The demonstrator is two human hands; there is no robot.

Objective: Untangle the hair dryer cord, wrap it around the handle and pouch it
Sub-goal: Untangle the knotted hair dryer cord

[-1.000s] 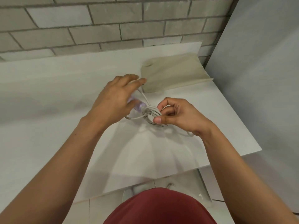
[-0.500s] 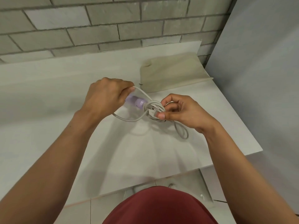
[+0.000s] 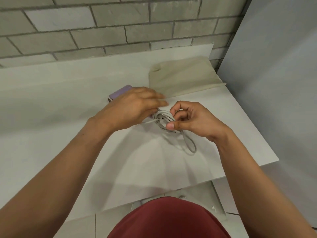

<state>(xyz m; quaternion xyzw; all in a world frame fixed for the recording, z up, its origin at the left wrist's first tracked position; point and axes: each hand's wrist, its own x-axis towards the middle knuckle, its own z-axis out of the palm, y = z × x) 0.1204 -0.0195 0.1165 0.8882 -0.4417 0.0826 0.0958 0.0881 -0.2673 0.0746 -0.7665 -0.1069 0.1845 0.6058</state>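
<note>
A lilac hair dryer (image 3: 120, 93) lies on the white counter (image 3: 51, 103), mostly hidden under my left hand (image 3: 132, 109). Its grey cord (image 3: 164, 117) is coiled in several turns around the handle, between my two hands. My right hand (image 3: 192, 121) pinches the coil with thumb and fingers. A loose loop of cord (image 3: 190, 145) hangs out below that hand onto the counter. My left hand is blurred and hovers over the dryer, with a strand of cord running from under it; its grip is hidden. The beige pouch (image 3: 183, 76) lies flat behind my hands.
A grey brick wall (image 3: 120, 28) rises behind the counter and a plain grey panel (image 3: 277, 83) stands at the right. The counter's front edge (image 3: 171, 188) runs diagonally near my body. Tiled floor shows below it.
My left hand has swung right over the coil, bringing the cord's slack loop in, and the dryer's lilac barrel now shows at its left. My right hand kept its pinch.
</note>
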